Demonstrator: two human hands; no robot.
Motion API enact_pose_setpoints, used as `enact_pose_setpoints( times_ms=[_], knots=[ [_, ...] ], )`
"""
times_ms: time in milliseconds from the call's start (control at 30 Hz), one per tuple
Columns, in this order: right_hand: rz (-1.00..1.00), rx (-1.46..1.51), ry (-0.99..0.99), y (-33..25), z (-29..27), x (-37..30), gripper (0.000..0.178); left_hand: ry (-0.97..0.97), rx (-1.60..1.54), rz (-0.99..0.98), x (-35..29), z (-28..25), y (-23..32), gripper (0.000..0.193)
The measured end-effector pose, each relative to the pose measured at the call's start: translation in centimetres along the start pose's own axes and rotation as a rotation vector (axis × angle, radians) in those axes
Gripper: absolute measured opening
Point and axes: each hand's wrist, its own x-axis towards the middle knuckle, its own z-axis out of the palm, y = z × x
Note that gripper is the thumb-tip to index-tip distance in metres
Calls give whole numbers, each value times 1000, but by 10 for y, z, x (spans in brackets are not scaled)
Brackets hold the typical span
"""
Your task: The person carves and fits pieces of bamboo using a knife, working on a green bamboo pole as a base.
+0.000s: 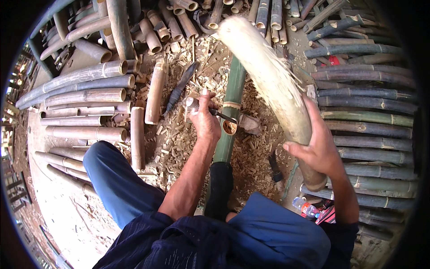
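Observation:
My left hand [207, 123] is closed around a chisel [225, 117], its dark blade slanting down to the right. The blade's tip is at an opening [230, 128] cut in a green bamboo pole [222, 151], just below a pale ring at a node. My right hand [317, 145] grips the lower part of a thick wooden club [273, 85], raised above and right of the pole. Its pale upper part is worn and splintered. A black-covered foot [219, 188] rests against the pole's near end.
Wood chips [179, 145] cover the ground around the pole. A sheathed knife-like tool [180, 87] lies left of it. Bamboo lengths [85, 96] lie at left, more bamboo poles [367, 119] at right. A plastic bottle [305, 207] sits near my right knee.

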Motion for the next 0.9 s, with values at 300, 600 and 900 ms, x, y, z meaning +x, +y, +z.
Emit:
enact_pose_setpoints(
  times_ms=[300, 600, 900],
  knots=[
    [-153, -693, -414, -47, 20, 75, 108, -71, 16, -21, -14, 6, -11, 45],
    [-299, -373, -183, -48, 19, 64, 105, -378, 43, -65, -41, 12, -9, 38],
    [-196, -249, -95, -53, 3, 49, 114, -471, 251, -75, -35, 11, -19, 26]
  ],
)
